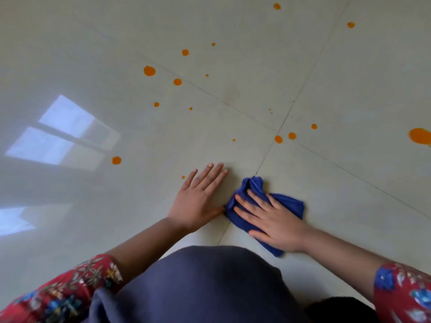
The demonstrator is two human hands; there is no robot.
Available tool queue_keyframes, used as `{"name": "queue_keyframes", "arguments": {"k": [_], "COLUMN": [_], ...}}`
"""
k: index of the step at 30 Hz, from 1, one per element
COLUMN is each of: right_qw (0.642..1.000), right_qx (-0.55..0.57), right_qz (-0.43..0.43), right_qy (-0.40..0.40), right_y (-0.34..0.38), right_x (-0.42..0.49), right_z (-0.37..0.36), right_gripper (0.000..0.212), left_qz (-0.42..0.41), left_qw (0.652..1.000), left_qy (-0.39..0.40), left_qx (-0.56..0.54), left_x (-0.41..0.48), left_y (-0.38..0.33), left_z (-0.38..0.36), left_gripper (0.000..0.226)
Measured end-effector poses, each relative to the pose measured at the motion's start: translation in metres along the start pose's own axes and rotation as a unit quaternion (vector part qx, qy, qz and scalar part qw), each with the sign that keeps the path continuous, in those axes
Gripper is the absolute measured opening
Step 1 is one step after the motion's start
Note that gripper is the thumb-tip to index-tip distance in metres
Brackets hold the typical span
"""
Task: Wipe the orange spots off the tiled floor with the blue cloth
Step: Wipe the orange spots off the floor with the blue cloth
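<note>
A crumpled blue cloth (286, 202) lies on the pale tiled floor (338, 183) in front of me. My right hand (272, 222) presses flat on top of it, fingers spread and pointing left. My left hand (198, 197) rests flat on the bare tile just left of the cloth, holding nothing. Several orange spots dot the floor beyond the hands: one (149, 71) far ahead, one (116, 160) to the left, a pair (278, 139) near the tile joint, a tiny one (183, 177) by my left fingertips, and a large one (421, 135) at the right edge.
Grout lines cross at a joint (276, 131) ahead of the cloth. A bright window reflection (63, 131) shines on the glossy tiles at the left. My dark-clothed knee (205, 283) and red patterned sleeves fill the bottom of the view.
</note>
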State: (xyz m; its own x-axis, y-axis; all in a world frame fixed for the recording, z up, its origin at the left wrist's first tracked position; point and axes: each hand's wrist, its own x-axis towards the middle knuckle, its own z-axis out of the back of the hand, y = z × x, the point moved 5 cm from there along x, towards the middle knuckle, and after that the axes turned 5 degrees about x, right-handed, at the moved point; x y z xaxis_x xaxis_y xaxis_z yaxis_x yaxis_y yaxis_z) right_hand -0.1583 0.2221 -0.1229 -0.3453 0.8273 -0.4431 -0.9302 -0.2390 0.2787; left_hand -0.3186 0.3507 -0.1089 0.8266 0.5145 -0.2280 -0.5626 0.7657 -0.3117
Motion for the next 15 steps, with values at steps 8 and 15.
{"name": "queue_keyframes", "arguments": {"k": [8, 15], "right_qw": [0.996, 0.972], "right_qx": [0.013, -0.119], "right_qz": [-0.069, 0.201], "right_qy": [-0.056, 0.024], "right_y": [-0.025, -0.01], "right_x": [0.045, 0.047], "right_z": [0.037, 0.026], "right_gripper": [0.058, 0.057], "left_qz": [0.06, 0.267], "left_qw": [0.994, 0.951], "left_qy": [-0.088, -0.155], "left_qx": [0.009, -0.032], "left_x": [-0.049, -0.088], "left_y": [0.064, 0.123], "left_z": [0.01, 0.018], "left_gripper": [0.068, 0.066]}}
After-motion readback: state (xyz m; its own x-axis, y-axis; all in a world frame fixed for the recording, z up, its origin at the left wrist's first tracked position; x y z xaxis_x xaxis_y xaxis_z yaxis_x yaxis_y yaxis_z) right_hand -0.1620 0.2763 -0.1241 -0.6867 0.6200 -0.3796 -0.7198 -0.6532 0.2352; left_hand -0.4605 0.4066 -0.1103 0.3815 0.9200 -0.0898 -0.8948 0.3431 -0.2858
